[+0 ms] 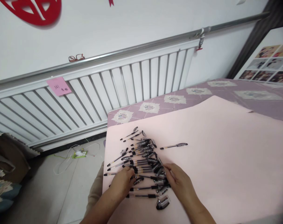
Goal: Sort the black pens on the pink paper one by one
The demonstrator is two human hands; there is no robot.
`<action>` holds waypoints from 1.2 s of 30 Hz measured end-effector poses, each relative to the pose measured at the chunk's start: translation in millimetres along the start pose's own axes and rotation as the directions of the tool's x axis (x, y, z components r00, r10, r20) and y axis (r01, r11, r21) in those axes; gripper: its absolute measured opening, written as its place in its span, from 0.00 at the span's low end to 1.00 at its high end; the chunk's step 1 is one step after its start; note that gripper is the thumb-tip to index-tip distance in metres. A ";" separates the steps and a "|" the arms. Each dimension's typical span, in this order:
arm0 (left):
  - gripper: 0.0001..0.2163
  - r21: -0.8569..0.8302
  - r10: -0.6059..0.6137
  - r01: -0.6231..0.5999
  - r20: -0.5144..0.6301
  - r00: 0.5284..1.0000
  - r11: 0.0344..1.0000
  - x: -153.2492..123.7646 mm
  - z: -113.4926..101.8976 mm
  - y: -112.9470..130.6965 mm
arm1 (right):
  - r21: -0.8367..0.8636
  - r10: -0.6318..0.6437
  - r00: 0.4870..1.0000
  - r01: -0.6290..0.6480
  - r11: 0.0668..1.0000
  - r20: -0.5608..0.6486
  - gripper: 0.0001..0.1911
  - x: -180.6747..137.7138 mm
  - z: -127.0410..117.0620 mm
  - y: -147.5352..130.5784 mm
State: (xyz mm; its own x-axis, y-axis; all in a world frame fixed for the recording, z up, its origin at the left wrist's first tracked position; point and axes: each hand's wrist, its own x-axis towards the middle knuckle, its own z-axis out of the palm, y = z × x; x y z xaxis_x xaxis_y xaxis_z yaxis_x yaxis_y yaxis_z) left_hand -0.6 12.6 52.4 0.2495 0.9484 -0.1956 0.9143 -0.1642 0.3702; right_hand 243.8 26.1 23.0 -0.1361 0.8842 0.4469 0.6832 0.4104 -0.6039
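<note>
A heap of several black-and-clear pens (141, 158) lies on a pale pink sheet (213, 149) spread over a patterned purple cloth. My left hand (122, 183) rests at the heap's near left edge, fingers curled down onto the pens. My right hand (180, 182) is at the near right edge, its fingers bent and touching pens and caps. What either hand grips is hidden. One pen (174, 145) lies alone to the right of the heap. A black pen cap (162, 203) sits near my right wrist.
A white radiator (97, 90) with a pink note (58, 86) runs along the wall, red glasses (76, 58) on its top rail. Cables lie on the floor at left beside a cardboard box (6, 158). Photos (269, 63) lean at far right.
</note>
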 end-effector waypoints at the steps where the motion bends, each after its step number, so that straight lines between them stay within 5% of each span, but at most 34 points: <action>1: 0.06 0.010 -0.002 0.002 0.007 1.000 1.000 0.0 -0.8 0.8 | 0.001 -0.001 1.000 0.001 1.000 -0.003 0.09 0.3 -0.3 -0.6; 22: 0.07 0.106 -0.027 0.023 0.041 0.999 0.994 -0.3 -1.7 5.5 | 0.004 0.001 1.000 -0.001 1.000 -0.003 0.10 0.8 -1.3 -0.4; 36: 0.06 -0.108 -0.032 0.026 -0.058 0.998 0.994 -2.9 -11.9 5.9 | 0.056 0.017 1.000 -0.017 0.998 0.005 0.09 -0.3 -3.2 -2.5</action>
State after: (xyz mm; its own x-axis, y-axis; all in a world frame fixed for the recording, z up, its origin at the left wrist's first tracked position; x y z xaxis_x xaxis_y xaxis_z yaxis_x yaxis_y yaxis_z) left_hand 0.4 12.2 65.9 0.2009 0.9673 -0.1545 0.8806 -0.1093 0.4612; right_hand 244.5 24.2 26.5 -0.1280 0.8922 0.4332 0.6446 0.4068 -0.6474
